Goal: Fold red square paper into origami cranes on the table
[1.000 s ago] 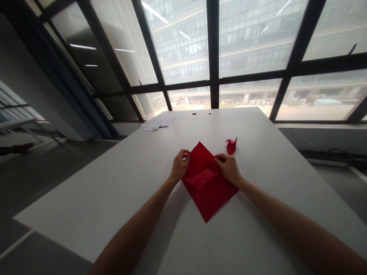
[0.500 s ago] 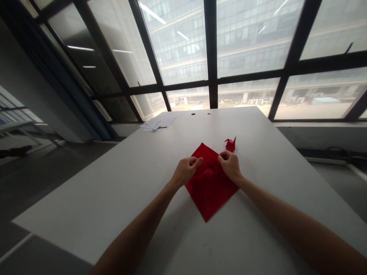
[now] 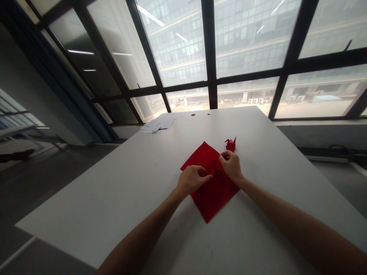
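A square sheet of red paper (image 3: 210, 202) lies on the white table with one corner toward me. Creases and a raised fold run through its middle. My left hand (image 3: 193, 178) reaches over the left part of the sheet, thumb and fingers closed in a pinch near the central fold. At the upper right edge, my right hand (image 3: 231, 165) pinches the paper between thumb and fingers. Just beyond that hand stands a small folded red paper crane (image 3: 230, 144), touched by neither hand. The sheet's right corner is partly hidden behind my right wrist.
The white table (image 3: 114, 191) reaches toward large dark-framed windows (image 3: 211, 57). White papers (image 3: 160, 123) with a dark pen-like item lie at its far left. Two small dark spots are near the far edge. A dark blue curtain (image 3: 71, 88) hangs at left.
My left hand has moved right and slightly toward me, from the upper left edge to the sheet's middle, and the left corner now shows. My right hand stays almost in place.
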`<state>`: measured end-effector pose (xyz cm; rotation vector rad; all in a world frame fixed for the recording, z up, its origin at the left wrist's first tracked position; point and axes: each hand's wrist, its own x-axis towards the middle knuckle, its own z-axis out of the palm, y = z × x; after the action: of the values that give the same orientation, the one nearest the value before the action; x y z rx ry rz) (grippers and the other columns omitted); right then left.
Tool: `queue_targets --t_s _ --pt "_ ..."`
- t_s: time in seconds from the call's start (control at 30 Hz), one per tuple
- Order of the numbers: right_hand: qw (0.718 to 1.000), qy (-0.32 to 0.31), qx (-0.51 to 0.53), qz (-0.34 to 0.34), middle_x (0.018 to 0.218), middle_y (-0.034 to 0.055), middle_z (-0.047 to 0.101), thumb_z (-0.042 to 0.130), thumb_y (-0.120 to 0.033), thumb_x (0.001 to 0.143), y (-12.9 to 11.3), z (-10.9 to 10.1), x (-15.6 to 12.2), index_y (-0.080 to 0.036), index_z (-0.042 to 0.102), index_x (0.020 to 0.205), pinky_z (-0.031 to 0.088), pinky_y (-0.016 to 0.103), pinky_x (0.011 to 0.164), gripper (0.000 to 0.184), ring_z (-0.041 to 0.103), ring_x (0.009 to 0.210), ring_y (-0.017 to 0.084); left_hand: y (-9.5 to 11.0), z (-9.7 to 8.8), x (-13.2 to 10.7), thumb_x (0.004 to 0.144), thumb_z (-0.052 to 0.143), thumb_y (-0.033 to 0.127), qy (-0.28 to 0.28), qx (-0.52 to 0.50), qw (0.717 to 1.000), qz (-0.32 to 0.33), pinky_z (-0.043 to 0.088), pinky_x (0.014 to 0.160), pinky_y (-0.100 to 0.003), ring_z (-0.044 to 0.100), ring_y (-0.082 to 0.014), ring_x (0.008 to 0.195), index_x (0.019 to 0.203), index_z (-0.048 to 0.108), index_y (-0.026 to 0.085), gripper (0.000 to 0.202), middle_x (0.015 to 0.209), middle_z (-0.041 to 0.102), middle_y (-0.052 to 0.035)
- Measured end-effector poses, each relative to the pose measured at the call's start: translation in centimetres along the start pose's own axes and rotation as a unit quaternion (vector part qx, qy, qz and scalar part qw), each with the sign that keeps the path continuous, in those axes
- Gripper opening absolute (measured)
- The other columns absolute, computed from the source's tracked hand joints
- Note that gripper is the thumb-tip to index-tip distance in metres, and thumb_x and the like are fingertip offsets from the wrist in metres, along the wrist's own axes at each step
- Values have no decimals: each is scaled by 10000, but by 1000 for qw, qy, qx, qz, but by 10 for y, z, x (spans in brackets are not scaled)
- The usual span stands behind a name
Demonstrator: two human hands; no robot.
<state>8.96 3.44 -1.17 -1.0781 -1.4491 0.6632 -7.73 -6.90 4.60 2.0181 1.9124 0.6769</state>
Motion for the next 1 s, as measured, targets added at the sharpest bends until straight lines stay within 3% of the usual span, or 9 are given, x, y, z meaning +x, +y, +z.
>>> queue_targets --t_s 0.13,0.3,0.5,0.7,0.8,1.0 --pt "1000 0 9 4 690 50 679 580 -291 777 -2 1 -1 -180 640 729 461 299 620 135 609 628 185 2 5 0 805 615 615 9 18 1000 -23 422 603 -265 661 -189 699 797 727 231 400 785 740 -19" --pt "1000 5 15 15 668 42 663 583 -288 760 1 1 1 -180 630 699 446 297 609 132 591 617 180 2 10 -1 774 682 506 -18 33 999 -31 415 593 -249 667 -190 751 832 725 255 261 824 743 -3" --pt "999 3 31 30 631 33 641 576 -295 753 6 2 5 -177 621 689 421 281 551 141 558 577 169 10 17 -2 791 606 662 1 91 995 -37 431 641 -283 661 -213 721 793 693 221 450 775 725 -40" --pt "999 -12 30 17 648 30 650 582 -316 776 1 3 3 -183 632 748 423 279 556 144 574 571 166 12 17 -4 815 643 323 3 121 993 -10 438 704 -277 666 -190 764 868 693 254 100 828 732 3" --pt "999 -17 22 17 633 21 639 587 -319 774 0 2 3 -187 638 754 421 280 561 144 574 568 165 9 10 -4 836 602 233 13 146 989 4 437 753 -284 662 -183 804 874 703 254 111 862 730 1" --pt "998 -17 13 57 630 37 651 613 -351 734 9 2 7 -177 658 733 413 285 542 180 571 566 174 6 -6 -4 923 519 215 84 217 970 67 426 793 -337 617 -207 826 874 681 218 169 866 679 -45"
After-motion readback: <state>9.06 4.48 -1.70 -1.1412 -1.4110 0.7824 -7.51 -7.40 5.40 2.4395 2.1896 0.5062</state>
